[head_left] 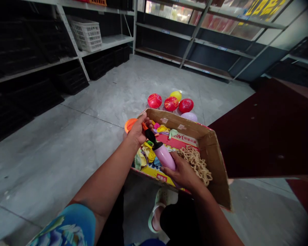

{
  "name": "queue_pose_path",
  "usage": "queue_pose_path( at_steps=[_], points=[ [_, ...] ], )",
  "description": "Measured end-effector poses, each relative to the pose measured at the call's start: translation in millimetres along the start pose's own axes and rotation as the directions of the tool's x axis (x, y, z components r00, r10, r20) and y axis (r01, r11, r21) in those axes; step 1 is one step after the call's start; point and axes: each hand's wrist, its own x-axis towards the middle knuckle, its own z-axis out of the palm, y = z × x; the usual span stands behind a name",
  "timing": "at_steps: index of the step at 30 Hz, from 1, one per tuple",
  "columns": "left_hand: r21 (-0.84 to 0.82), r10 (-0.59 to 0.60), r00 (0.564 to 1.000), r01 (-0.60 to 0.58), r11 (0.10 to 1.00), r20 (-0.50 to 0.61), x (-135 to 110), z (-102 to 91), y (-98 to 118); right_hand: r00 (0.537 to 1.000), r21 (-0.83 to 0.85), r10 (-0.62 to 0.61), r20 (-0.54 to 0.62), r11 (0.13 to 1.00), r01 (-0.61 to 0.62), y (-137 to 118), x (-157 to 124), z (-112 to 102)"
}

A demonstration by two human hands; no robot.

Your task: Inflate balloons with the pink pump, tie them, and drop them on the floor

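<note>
My right hand (182,171) is wrapped round the pink barrel of a hand balloon pump (164,156), held slanted above an open cardboard box (213,150). At the pump's black nozzle end, my left hand (139,132) pinches the neck of an orange balloon (129,125). That balloon looks partly filled and bulges out beyond the fingers, over the box's left side. Beneath the hands, limp balloons (149,153) in yellow, green and other colours lie in the box. A heap of tan cord-like strands (196,164) rests at the box's right end.
Beyond the box, several inflated balloons (171,103) sit on the grey floor (102,99). A dark red panel (261,133) stands close on the right. Metal shelving (166,31) lines the back, with black crates (72,80) and a white basket (86,34) on the left.
</note>
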Motion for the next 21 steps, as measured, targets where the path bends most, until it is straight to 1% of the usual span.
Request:
queue_pose_path(
  at_steps=[3, 6, 8, 10, 12, 14, 16, 19, 21],
  points=[
    [0.021, -0.039, 0.995, 0.037, 0.999, 0.095, 1, -1.9, -5, 1.0, 0.027, 0.002, -0.011, 1.0, -0.002, -3, 2, 0],
    [0.032, -0.043, 0.991, 0.039, 0.999, 0.131, 1, -2.5, -11, 1.0, 0.02, 0.003, -0.021, 1.0, -0.003, -6, 2, 1],
    [0.053, -0.047, 0.992, 0.041, 0.998, 0.114, 1, -2.1, -12, 1.0, 0.033, 0.001, -0.022, 0.999, 0.0, -5, 1, 1],
    [0.068, -0.026, 0.997, 0.02, 0.998, 0.079, 2, -1.1, -11, 1.0, 0.078, -0.016, -0.007, 0.997, 0.016, -3, 0, 2],
    [0.062, 0.035, 0.999, -0.037, 0.997, 0.042, 1, 0.3, -6, 0.999, 0.141, -0.044, 0.019, 0.989, 0.041, 0, 0, 2],
    [0.059, 0.099, 0.995, -0.1, 0.993, 0.013, 1, 1.6, 1, 0.998, 0.17, -0.04, 0.041, 0.985, 0.032, 3, 0, 4],
    [0.075, 0.128, 0.992, -0.127, 0.989, -0.006, 1, 2.5, 6, 0.999, 0.135, -0.006, 0.048, 0.991, -0.001, 5, 0, 6],
    [0.11, 0.113, 0.994, -0.111, 0.988, -0.009, 2, 2.6, 8, 1.0, 0.063, 0.011, 0.023, 0.998, -0.012, 3, 0, 9],
    [0.145, 0.1, 0.995, -0.099, 0.984, -0.002, 3, 2.0, 7, 1.0, 0.055, 0.007, 0.016, 0.998, -0.008, 1, 0, 9]
  ],
)
